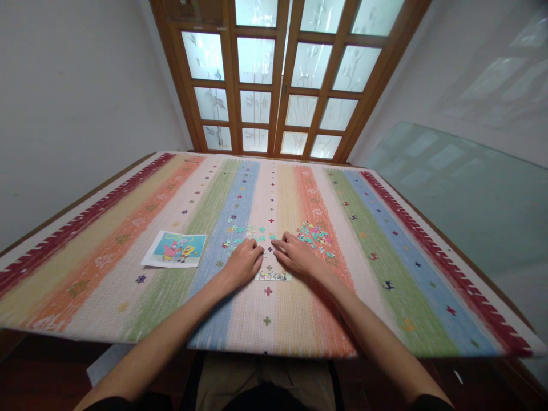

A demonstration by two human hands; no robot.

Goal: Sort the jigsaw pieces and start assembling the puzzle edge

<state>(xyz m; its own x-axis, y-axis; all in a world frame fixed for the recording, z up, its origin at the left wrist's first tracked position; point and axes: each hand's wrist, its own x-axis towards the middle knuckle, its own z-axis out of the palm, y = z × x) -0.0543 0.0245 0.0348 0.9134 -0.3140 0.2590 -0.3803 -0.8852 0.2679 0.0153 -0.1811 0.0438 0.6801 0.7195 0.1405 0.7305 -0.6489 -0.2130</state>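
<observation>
My left hand [245, 261] and my right hand [296, 254] rest side by side on a striped tablecloth [128, 251], fingertips almost meeting over a partly joined strip of puzzle pieces [274, 276]. The fingers of both hands curl down onto small pieces between them; whether a piece is pinched I cannot tell. A heap of loose turquoise and pink pieces [314, 234] lies just right of my right hand. More scattered pieces [240, 233] lie beyond my left hand. A cartoon reference picture [175, 249] lies flat to the left.
The table's near edge [265, 354] runs just in front of my forearms. A wooden door with frosted glass panes [278, 80] stands behind the table. A sheet of glass [462, 194] leans against the right wall.
</observation>
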